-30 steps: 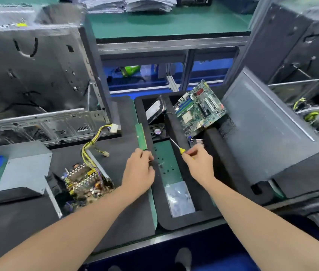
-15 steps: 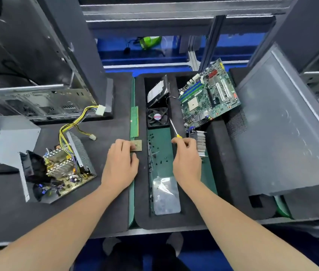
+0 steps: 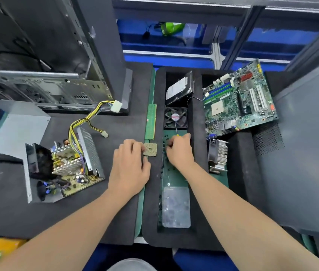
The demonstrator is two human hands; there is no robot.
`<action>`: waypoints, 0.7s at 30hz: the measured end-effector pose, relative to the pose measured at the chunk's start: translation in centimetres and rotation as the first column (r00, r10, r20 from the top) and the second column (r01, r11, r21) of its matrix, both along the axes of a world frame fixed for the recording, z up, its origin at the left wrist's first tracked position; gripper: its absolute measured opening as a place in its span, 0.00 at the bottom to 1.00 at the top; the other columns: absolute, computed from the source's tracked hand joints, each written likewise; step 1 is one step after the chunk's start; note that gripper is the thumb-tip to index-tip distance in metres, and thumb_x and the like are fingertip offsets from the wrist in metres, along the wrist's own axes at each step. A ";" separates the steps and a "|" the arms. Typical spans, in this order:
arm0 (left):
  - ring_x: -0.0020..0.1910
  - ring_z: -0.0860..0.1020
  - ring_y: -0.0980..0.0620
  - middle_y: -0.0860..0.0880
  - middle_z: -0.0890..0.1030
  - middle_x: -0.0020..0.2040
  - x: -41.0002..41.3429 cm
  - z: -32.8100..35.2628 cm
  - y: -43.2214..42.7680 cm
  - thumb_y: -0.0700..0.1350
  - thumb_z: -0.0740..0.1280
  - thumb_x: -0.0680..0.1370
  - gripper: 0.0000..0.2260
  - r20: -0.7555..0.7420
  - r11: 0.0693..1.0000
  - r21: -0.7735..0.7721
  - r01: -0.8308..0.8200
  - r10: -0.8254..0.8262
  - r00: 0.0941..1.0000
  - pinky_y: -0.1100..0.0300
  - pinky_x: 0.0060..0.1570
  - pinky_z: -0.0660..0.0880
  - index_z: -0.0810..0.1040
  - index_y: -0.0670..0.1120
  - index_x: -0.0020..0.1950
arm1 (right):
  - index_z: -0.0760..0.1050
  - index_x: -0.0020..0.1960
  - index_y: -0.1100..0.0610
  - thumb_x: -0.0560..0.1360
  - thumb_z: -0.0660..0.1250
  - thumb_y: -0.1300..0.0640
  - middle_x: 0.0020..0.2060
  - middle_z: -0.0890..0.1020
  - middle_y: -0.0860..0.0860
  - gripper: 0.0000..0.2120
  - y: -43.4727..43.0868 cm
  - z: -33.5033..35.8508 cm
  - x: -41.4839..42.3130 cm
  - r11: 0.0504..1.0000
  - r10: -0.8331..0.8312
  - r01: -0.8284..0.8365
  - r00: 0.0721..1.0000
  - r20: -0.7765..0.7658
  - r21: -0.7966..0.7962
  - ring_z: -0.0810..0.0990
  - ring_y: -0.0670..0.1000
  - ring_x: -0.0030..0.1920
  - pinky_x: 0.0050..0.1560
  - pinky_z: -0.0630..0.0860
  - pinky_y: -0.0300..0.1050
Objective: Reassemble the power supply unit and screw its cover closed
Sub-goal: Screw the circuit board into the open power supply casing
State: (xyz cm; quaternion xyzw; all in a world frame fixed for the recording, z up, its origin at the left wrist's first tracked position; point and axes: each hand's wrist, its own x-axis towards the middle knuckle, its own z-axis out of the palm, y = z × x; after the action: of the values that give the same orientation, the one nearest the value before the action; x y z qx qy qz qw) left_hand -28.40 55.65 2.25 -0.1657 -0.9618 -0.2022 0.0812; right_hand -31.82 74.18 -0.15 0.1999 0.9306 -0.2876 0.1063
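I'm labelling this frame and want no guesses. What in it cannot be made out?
All in the head view:
- Screwdriver: its handle is hidden inside the right hand; only the shaft and a bit of yellow show.
- Screws by that hand: too small and blurred to count.
- Left hand: its own fingers hide whether it grips the chip or only touches it.
- Grey metal cover: cut off by the left edge.

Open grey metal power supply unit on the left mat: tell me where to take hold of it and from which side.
Probably by its two bare sheet-metal side walls, coming from above on the near side. The open grey metal power supply unit lies with its circuit board exposed upward, and its yellow cable bundle trails off the far end.
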 end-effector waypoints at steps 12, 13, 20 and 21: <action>0.45 0.71 0.46 0.49 0.70 0.53 -0.1 0.0 0.1 0.44 0.67 0.75 0.09 0.000 1.000 0.017 0.000 0.000 1.000 0.50 0.46 0.67 0.71 0.48 0.53 | 0.75 0.60 0.61 0.84 0.63 0.59 0.62 0.66 0.59 0.07 -0.2 -1.4 0.4 0.980 0.077 -0.082 0.997 0.033 0.179 0.73 0.57 0.36 0.46 0.74 0.48; 0.45 0.70 0.46 0.49 0.70 0.53 -0.1 0.0 0.1 0.43 0.68 0.75 0.09 0.001 1.000 0.020 -0.004 0.004 1.000 0.50 0.46 0.67 0.71 0.48 0.53 | 0.75 0.60 0.61 0.84 0.63 0.59 0.61 0.67 0.58 0.08 -0.2 -1.1 0.7 0.985 0.066 -0.067 0.998 0.010 0.160 0.72 0.57 0.36 0.45 0.73 0.47; 0.49 0.75 0.49 0.53 0.73 0.53 -0.3 0.7 0.1 0.46 0.69 0.77 0.08 0.068 0.993 0.115 -0.030 0.023 0.997 0.51 0.50 0.70 0.75 0.51 0.55 | 0.80 0.53 0.56 0.83 0.66 0.56 0.54 0.73 0.52 0.06 -0.3 2.8 3.3 0.970 -0.096 0.048 0.977 -0.190 -0.240 0.74 0.49 0.44 0.45 0.69 0.38; 0.50 0.75 0.50 0.55 0.74 0.53 -0.3 1.0 0.0 0.46 0.69 0.77 0.08 0.100 0.988 0.150 -0.041 0.026 0.995 0.51 0.52 0.71 0.77 0.53 0.55 | 0.82 0.52 0.55 0.82 0.67 0.55 0.50 0.76 0.51 0.06 -0.3 3.5 3.7 0.964 -0.104 0.040 0.966 -0.237 -0.262 0.75 0.49 0.44 0.46 0.68 0.41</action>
State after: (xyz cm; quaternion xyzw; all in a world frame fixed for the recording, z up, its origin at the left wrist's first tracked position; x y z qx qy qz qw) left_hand -28.66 55.63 3.26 -0.1329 -0.9491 -0.2813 0.0498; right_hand -28.11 73.89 3.37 0.1808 0.8838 -0.4316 0.0031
